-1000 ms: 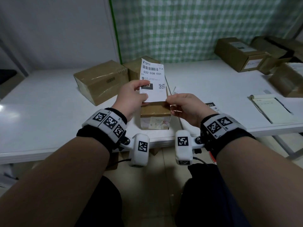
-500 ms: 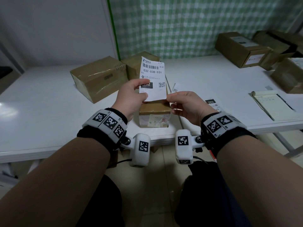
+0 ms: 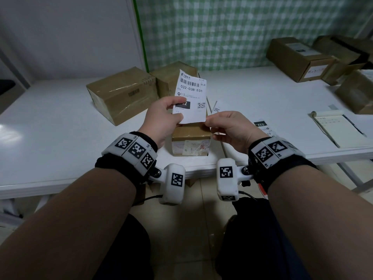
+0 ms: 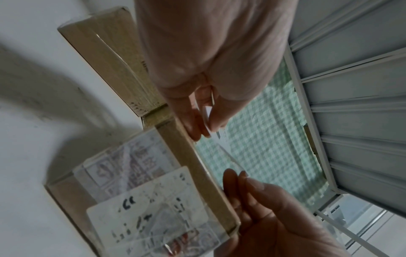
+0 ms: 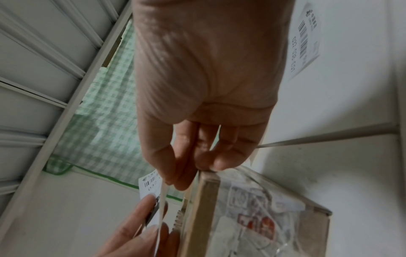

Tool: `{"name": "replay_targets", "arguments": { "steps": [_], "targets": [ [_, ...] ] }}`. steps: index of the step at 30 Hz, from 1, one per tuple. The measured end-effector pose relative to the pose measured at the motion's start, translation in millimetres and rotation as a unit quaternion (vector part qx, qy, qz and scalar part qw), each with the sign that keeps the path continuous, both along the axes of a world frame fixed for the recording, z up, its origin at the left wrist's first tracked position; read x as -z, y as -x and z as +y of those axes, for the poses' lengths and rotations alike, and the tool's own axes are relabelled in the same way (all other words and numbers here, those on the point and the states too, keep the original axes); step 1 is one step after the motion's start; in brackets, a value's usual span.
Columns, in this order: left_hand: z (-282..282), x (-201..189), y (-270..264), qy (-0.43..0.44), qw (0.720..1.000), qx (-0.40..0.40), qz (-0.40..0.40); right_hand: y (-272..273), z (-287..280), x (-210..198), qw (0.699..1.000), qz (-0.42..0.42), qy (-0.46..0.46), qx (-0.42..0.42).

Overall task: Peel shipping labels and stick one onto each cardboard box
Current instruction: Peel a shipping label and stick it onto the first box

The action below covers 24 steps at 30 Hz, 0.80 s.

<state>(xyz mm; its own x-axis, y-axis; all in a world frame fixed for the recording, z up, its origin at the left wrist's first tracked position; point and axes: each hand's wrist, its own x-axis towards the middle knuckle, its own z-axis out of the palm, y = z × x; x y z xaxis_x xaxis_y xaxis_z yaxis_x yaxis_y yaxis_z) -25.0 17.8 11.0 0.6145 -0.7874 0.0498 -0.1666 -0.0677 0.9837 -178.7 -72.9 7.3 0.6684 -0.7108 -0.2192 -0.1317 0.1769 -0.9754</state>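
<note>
Where hands (image 3: 165, 118) pinch: rectangular (papery) label (image 3: 190, 98)

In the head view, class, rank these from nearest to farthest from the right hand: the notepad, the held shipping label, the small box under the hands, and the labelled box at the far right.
1. Held shipping label: pinched at its lower corner by the right hand.
2. Small box: just below, at the table's front edge.
3. Notepad: off to the right.
4. Labelled box: far right, by the back wall.

Parcel packing room: brown cardboard boxes (image 3: 121, 96) on long white table (image 3: 50, 138) (green checked curtain (image 3: 232, 27) behind).
</note>
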Motion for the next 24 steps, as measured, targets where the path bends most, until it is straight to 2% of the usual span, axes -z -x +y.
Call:
{"name": "replay_targets", "arguments": {
  "steps": [5, 6, 8, 10, 12, 14, 21, 24],
  "targets": [
    [0, 1, 1, -0.027, 0.999, -0.007, -0.034, 0, 0, 1, 1.0, 0.0, -0.004, 0.001],
    [1, 0, 1, -0.037, 0.997, -0.011, -0.061, 0, 0, 1, 1.0, -0.001, -0.005, 0.002],
    [3, -4, 5, -0.059, 0.984, -0.015, -0.167, 0, 1, 1, 1.0, 0.0, -0.004, 0.006],
    [6, -11, 10, -0.064, 0.97, 0.022, -0.232, 0, 1, 1, 1.0, 0.001, 0.001, 0.009],
    [9, -19, 16, -0.084, 0.965, 0.078, -0.237, 0, 0, 2, 1.0, 0.003, 0.005, 0.012],
    [10, -21, 20, -0.105, 0.954, 0.099, -0.263, 0, 1, 1, 1.0, 0.006, 0.013, 0.012],
    [4, -20, 26, -0.11, 0.929, 0.062, -0.348, -5, 6, -2, 0.998, 0.022, 0.062, 0.01],
    [4, -21, 28, -0.104, 0.928, 0.066, -0.352, -6, 7, -3, 0.997, 0.021, 0.072, 0.018]
  ]
}}
